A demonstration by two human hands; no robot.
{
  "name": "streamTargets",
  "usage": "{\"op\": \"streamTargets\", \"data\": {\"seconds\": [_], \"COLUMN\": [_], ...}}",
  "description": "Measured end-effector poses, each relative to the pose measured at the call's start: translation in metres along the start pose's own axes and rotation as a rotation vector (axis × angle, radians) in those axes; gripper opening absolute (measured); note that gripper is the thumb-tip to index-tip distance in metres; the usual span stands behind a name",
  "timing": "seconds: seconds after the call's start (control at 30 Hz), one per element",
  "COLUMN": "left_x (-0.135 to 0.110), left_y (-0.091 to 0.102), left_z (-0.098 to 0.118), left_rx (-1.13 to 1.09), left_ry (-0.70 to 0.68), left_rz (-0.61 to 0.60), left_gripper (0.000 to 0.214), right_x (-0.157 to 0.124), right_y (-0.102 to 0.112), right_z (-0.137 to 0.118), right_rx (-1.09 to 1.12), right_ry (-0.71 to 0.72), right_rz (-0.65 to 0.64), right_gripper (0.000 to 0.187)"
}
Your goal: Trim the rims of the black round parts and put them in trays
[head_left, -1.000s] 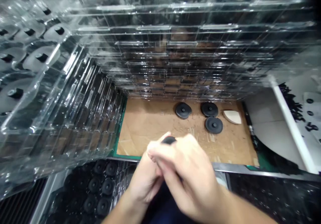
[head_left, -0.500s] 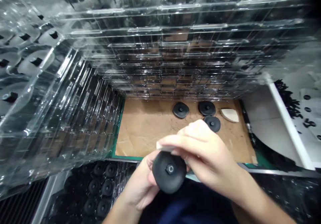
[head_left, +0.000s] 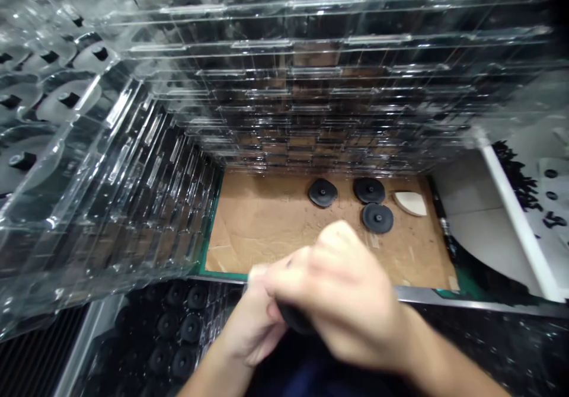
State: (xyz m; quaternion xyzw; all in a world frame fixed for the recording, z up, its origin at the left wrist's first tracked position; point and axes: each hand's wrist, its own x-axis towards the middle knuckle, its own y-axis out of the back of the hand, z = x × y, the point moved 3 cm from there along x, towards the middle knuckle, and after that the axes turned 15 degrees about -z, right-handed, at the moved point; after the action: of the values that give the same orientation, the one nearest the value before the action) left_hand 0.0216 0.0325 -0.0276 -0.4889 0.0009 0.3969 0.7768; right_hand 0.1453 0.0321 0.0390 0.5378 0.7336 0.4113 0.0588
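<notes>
A black round disc (head_left: 296, 320) is mostly covered by my hands, just in front of my body; its lower edge shows. My left hand (head_left: 249, 326) is closed around its left side. Over the top of it my right hand (head_left: 347, 296) is closed, fingers curled and slightly blurred. Whatever is inside the right fingers is hidden. Beyond the hands, a black disc with a small centre stub (head_left: 322, 193) lies on the brown cardboard (head_left: 258, 225). Two more such discs, an upper one (head_left: 370, 190) and a lower one (head_left: 377, 218), lie close together to its right.
A pale curved piece (head_left: 411, 203) rests at the cardboard's right. Tall stacks of clear plastic trays stand behind (head_left: 311, 95) and left (head_left: 133, 166). A white-edged bin wall (head_left: 518, 213) and small black parts (head_left: 515, 175) are right. Black discs fill a tray (head_left: 169, 332) at lower left.
My right hand has turned and closed over the disc, which showed its face and centre stub before and is now mostly hidden. The left hand keeps nearly the same place.
</notes>
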Motion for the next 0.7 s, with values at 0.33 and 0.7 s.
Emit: {"op": "streamTargets", "data": {"seconds": [0.33,0.7], "left_x": [0.000,0.006], "left_y": [0.012,0.020], "left_z": [0.002,-0.001], "left_rx": [-0.159,-0.150], "left_ry": [-0.035,-0.119], "left_rz": [-0.022,0.059], "left_gripper": [0.066,0.063], "right_x": [-0.081,-0.091], "right_y": [-0.067,-0.080], "right_z": [0.081,0.100], "right_rx": [-0.043,-0.194], "right_ry": [-0.563,-0.660], "right_rz": [0.076,0.060], "right_gripper": [0.025,0.031]}}
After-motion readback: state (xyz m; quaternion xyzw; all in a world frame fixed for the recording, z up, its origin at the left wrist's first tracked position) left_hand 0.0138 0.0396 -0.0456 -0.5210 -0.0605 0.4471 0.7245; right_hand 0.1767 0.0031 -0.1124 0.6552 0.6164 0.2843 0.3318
